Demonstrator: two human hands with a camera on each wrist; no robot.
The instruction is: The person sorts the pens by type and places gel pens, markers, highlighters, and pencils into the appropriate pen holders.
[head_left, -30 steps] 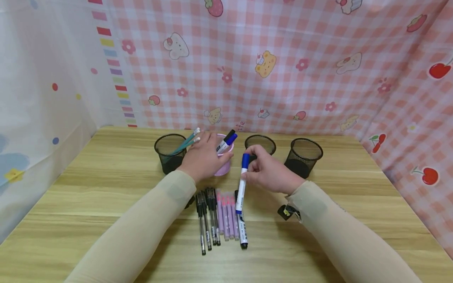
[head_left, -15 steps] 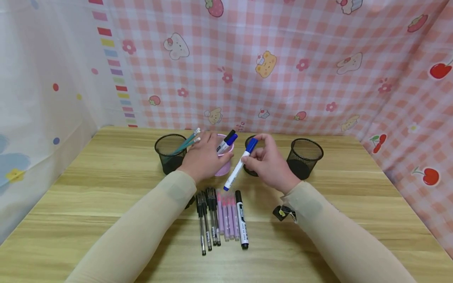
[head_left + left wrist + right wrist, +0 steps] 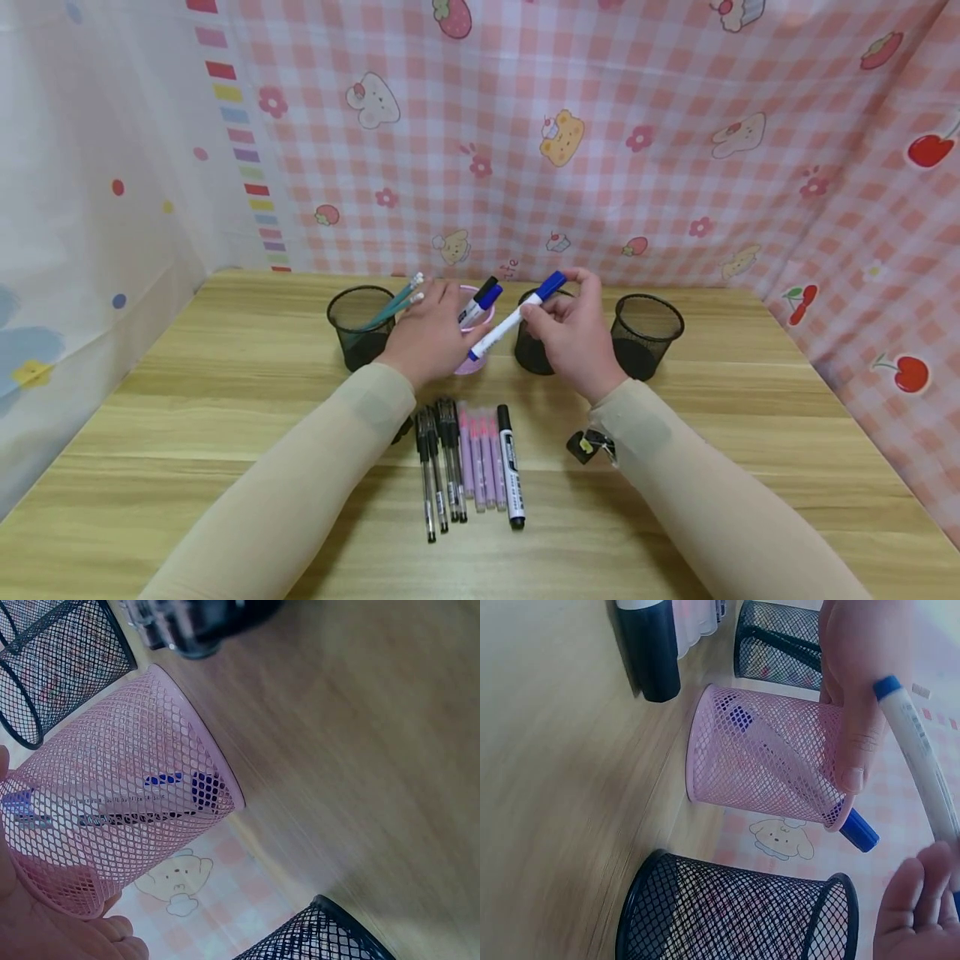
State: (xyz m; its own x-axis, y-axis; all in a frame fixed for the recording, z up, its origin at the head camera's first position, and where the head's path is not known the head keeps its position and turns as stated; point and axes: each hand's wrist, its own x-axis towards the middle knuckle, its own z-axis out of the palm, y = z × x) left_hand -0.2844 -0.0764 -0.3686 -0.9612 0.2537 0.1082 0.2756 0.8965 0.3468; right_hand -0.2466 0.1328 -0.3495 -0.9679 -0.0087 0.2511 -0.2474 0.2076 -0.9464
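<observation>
My left hand point(image 3: 431, 337) holds the pink mesh pen cup point(image 3: 735, 776) at its rim, thumb along the near side. Inside lean a black-capped marker point(image 3: 486, 290) and a blue-capped marker point(image 3: 859, 830). In the head view, my right hand point(image 3: 581, 337) pinches a white whiteboard marker point(image 3: 504, 328) by its blue-capped end. That marker slants, its blue tail end low at the left, overlapping the cup's near side. Behind my right hand stands a black mesh pen cup point(image 3: 531, 354).
Another black mesh cup point(image 3: 362, 329) at left holds teal pencils point(image 3: 397, 307); a third black cup point(image 3: 648, 333) stands at right. Several black-capped gel pens point(image 3: 441, 467), lilac pens point(image 3: 482, 462) and a black-capped marker point(image 3: 512, 467) lie in front on the wooden table point(image 3: 675, 517).
My right hand has lifted the blue-capped marker from beside the black one, moved it up toward the back and tilted it, tail end swinging left to the pink cup. The left hand stays still.
</observation>
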